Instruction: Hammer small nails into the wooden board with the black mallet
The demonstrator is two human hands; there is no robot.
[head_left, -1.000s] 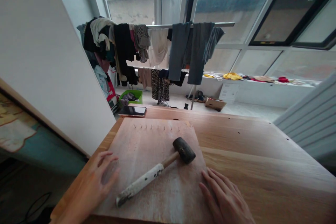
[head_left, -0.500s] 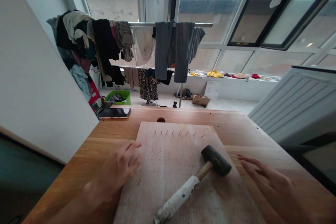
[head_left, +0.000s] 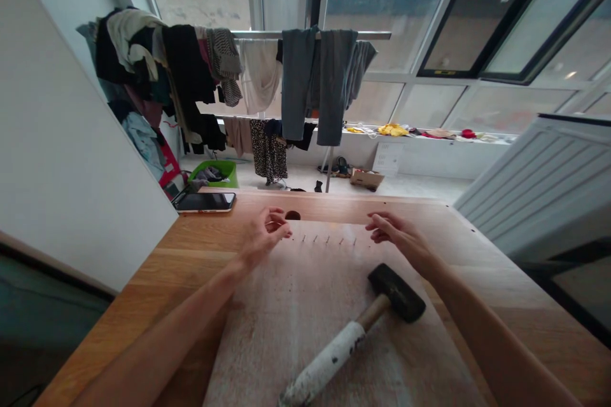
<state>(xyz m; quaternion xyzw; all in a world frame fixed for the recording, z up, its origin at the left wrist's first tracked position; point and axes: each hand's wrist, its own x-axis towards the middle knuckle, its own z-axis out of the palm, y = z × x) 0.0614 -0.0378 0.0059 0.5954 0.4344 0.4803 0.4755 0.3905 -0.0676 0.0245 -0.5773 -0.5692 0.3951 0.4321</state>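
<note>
A pale wooden board (head_left: pixel 286 318) lies on the table, with a short row of thin nails (head_left: pixel 327 240) standing near its far edge. At the row's left end is my left hand (head_left: pixel 270 232), thumb and fingers drawn together. My right hand (head_left: pixel 389 229) is at the right end, its fingers curled and pinched in the same way. What either hand holds is too small to make out. Small dark dots show in the board beside the fingertips. Across the board's near right part rests a hammer (head_left: pixel 396 292), its black head away from me and its handle wrapped in white; neither hand touches it.
A phone (head_left: pixel 206 202) lies at the table's far left corner, and a round hole (head_left: pixel 293 215) opens behind the board. Beyond the table stand a clothes rack (head_left: pixel 372 35) with hanging laundry and a green basket (head_left: pixel 229 173). A white ribbed panel (head_left: pixel 539 165) rises on the right.
Both hands have moved forward from the board's sides to the ends of the nail row, their fingers closing. Fewer nails are visible at the row's ends. The hammer has stayed on the board.
</note>
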